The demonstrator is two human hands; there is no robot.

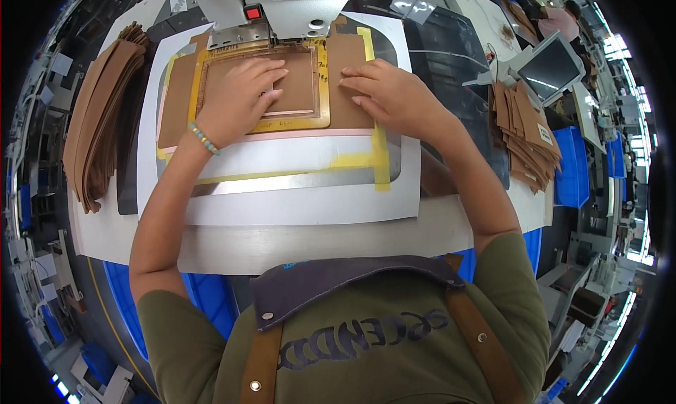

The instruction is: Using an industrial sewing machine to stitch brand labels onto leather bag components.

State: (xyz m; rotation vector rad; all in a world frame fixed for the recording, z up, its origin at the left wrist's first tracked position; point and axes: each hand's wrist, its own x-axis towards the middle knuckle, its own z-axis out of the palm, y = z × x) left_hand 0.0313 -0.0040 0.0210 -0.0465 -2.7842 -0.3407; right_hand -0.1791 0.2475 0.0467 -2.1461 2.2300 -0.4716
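Under the head of a white sewing machine [296, 9] lies a brown fabric panel [348, 112] on a white template board [282, 201]. A yellow rectangular frame [322, 87] rests on top of the panel. My left hand [243, 94], with a beaded bracelet on its wrist, lies flat inside that frame on the brown fabric, fingers stretched to the right. Just right of the frame, my right hand [384, 94] touches the panel with its fingers extended. Neither hand grips anything. Yellow tape [381, 157] runs along the board's right side.
A stack of brown fabric pieces [105, 115] hangs along the table's left edge. More brown pieces [524, 133] lie at the right, near a screen [549, 67] and a blue bin [570, 168]. Blue fabric or bins [211, 298] show below the table's front edge [317, 242].
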